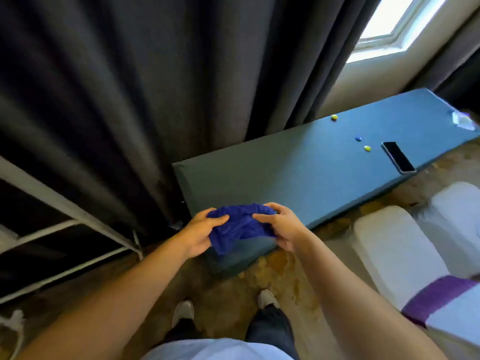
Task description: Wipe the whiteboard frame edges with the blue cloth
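Cloth [240,227] sits bunched between my two hands, held in the air over the near corner of the teal pad [298,165]. My left hand [200,233] pinches its left side, thumb on top and fingers curled beneath; my right hand [281,227] grips the right side the same way, thumb pressed on the blue fabric. Farther along the pad lie a phone [398,157], two yellow magnets [334,117] and a blue magnet [358,138], well apart from the cloth. Dark curtains [130,100] hang behind, a metal frame [72,211] stands at my left, and white covered chairs [394,250] at my right. My shoes [267,298] stand on brown carpet [259,276].
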Available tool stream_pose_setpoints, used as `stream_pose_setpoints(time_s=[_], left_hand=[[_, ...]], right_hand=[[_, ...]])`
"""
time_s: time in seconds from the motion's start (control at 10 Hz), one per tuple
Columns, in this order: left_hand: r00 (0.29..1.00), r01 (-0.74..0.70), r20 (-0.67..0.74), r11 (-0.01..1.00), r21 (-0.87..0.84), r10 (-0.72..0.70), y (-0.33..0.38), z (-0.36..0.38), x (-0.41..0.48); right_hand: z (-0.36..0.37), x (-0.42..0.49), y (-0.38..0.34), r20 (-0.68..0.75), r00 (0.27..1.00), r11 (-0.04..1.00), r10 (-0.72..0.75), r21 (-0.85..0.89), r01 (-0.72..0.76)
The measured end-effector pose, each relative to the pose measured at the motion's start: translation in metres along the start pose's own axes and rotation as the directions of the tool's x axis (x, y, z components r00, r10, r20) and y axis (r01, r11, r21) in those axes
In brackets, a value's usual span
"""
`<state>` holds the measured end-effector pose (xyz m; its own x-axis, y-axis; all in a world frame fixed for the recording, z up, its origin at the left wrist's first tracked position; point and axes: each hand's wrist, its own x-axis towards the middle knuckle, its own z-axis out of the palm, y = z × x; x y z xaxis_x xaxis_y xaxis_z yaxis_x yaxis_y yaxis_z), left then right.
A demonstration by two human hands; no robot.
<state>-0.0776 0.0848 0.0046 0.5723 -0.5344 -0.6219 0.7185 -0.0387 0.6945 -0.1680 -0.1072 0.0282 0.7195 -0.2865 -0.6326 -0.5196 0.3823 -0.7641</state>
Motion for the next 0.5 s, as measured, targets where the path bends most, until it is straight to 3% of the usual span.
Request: stream_pose_setpoints(time_s=[0.1,0.2,0.3,0.4,0.5], left_hand=[[0.954,-0.072,-0.293,0.997,-0.016,0.064,-0.022,0.024,0.016],[0.874,-0.051,-0.486,0.990,-0.129,-0.018,-0.049,0.040,0.022],[0.801,-0.071,-0.593,0.970,-0.233,-0.084,-0.070,0.050,0.029],[0.737,-0.029,-0.661,0.971,-0.238,-0.140,-0.082,0.043,0.025],[0.686,0.086,-0.712,0.989,-0.124,-0.149,-0.079,0.028,0.006]], right_hand=[[-0.021,0.037,-0.006,0.027,0.997,0.985,0.073,-0.156,-0.068],[-0.034,0.065,-0.002,0.071,0.986,0.945,0.152,-0.304,-0.124],[-0.036,0.086,0.009,0.088,0.975,0.921,0.203,-0.355,-0.160],[-0.039,0.097,0.021,0.059,0.957,0.816,0.285,-0.539,-0.209],[-0.047,0.101,0.015,-0.030,0.941,0.692,0.338,-0.670,-0.270]])
